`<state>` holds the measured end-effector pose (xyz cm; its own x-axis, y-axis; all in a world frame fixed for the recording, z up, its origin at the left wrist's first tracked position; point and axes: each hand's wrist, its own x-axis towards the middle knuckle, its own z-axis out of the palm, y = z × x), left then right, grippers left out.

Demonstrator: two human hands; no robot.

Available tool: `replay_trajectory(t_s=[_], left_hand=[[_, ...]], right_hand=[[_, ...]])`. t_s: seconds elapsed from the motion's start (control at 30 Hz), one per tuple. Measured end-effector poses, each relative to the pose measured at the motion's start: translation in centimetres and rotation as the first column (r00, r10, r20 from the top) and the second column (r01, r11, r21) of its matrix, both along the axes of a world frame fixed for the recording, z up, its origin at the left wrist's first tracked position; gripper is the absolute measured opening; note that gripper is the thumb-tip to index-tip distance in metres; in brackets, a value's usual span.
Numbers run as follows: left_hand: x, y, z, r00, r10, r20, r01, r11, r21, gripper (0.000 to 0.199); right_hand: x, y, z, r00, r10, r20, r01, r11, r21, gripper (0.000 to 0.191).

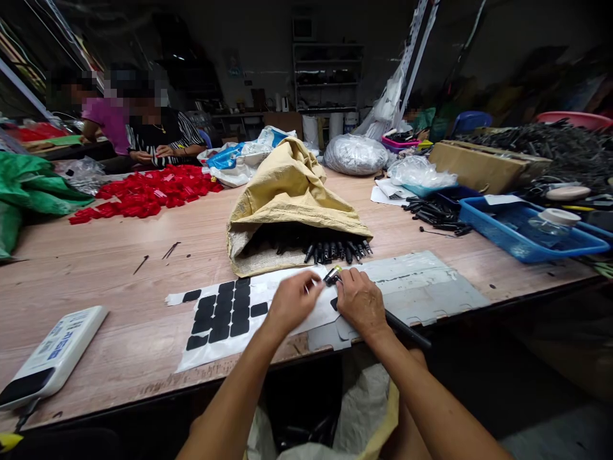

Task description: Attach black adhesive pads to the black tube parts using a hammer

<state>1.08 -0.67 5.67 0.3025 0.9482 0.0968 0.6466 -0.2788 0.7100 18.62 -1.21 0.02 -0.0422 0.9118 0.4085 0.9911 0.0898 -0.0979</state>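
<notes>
My right hand (361, 301) is wrapped round a black rod-like piece (407, 329), whose metallic end shows beyond the fingers. Just left of that end is my left hand (295, 299), fingers curled and thumb near the index finger; whatever lies between them is too small to make out. White backing sheets (261, 291) with several black rounded stickers (219, 315) lie beside and under my hands. Behind them a yellow woven sack (297, 191) opens toward me, with several black rod-like pieces (335, 250) sticking out.
A grey plate (431, 291) lies at the front edge. Blue tray (522, 246) with a jar is on the right, a white power device (55, 354) on the left. Red pieces (153, 191) lie before two people. An open sack (366, 409) holding black pieces is below the table edge.
</notes>
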Motion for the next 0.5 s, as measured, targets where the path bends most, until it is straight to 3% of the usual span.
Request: replay_trajectory(t_s=[0.1, 0.2, 0.3, 0.5], left_hand=[[1.1, 7.0, -1.2, 0.948, 0.298, -0.113, -0.28, 0.948, 0.15, 0.016], [1.9, 11.0, -3.0, 0.915, 0.368, -0.168, -0.343, 0.926, 0.159, 0.018], [2.1, 12.2, -4.1, 0.909, 0.37, -0.19, -0.346, 0.926, 0.148, 0.02], [0.9, 11.0, -4.8, 0.924, 0.331, -0.194, -0.297, 0.937, 0.183, 0.012]], right_hand=[[0.0, 0.1, 0.0, 1.0, 0.007, -0.02, -0.007, 1.0, 0.003, 0.006], [0.1, 0.1, 0.0, 1.0, 0.012, -0.028, -0.011, 1.0, 0.007, 0.007], [0.1, 0.1, 0.1, 0.999, 0.008, -0.032, -0.008, 1.0, 0.003, 0.007], [0.0, 0.1, 0.2, 0.999, 0.001, -0.039, -0.002, 1.0, -0.014, 0.009]])
